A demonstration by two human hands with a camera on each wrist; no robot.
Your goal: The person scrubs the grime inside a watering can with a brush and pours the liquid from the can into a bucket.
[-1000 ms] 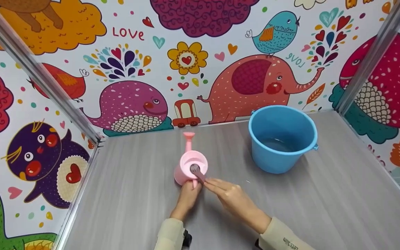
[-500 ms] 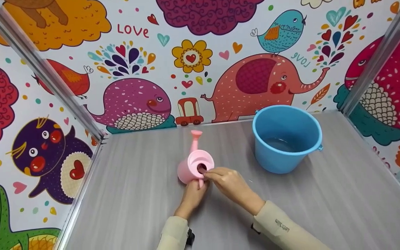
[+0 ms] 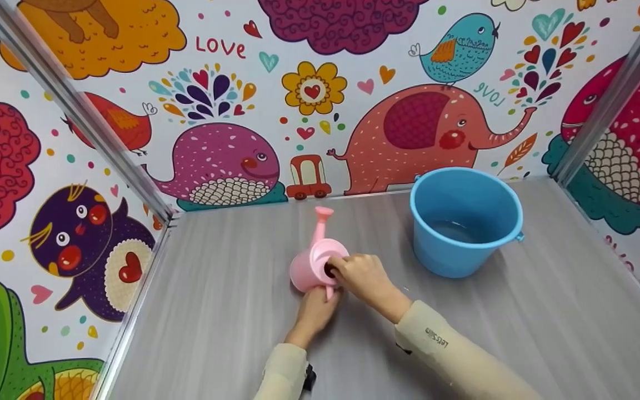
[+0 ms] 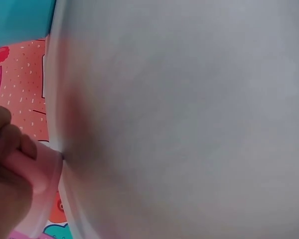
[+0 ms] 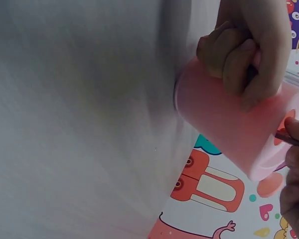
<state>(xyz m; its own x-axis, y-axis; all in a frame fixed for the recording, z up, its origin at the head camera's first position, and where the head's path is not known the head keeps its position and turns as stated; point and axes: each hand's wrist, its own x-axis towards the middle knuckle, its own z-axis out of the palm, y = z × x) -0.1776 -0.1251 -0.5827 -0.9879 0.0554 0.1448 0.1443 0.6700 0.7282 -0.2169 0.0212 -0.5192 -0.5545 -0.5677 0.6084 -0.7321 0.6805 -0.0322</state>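
Observation:
A pink watering can [image 3: 308, 271] stands on the grey table, its spout facing the back wall. My left hand [image 3: 317, 311] grips the can's handle from the near side, fingers curled round it in the right wrist view. At the can's round top opening, my right hand [image 3: 361, 276] pinches a slim dark tool [image 5: 290, 141]. Its handle slants into the opening, while its head is hidden inside the can. In the left wrist view, the left hand [image 4: 7, 144] shows at the edge with part of the pink can.
A blue bucket [image 3: 449, 255] stands on the table [image 3: 225, 311] to the right of the can, near the back; a little water seems to lie at its bottom. Printed walls [image 3: 242, 105] with metal corner posts [image 3: 103, 133] enclose the back and sides.
The right hand has moved up to the can's opening, and the slim tool, its ribbed grey head earlier visible at the hole, has gone down inside. The left hand keeps its hold.

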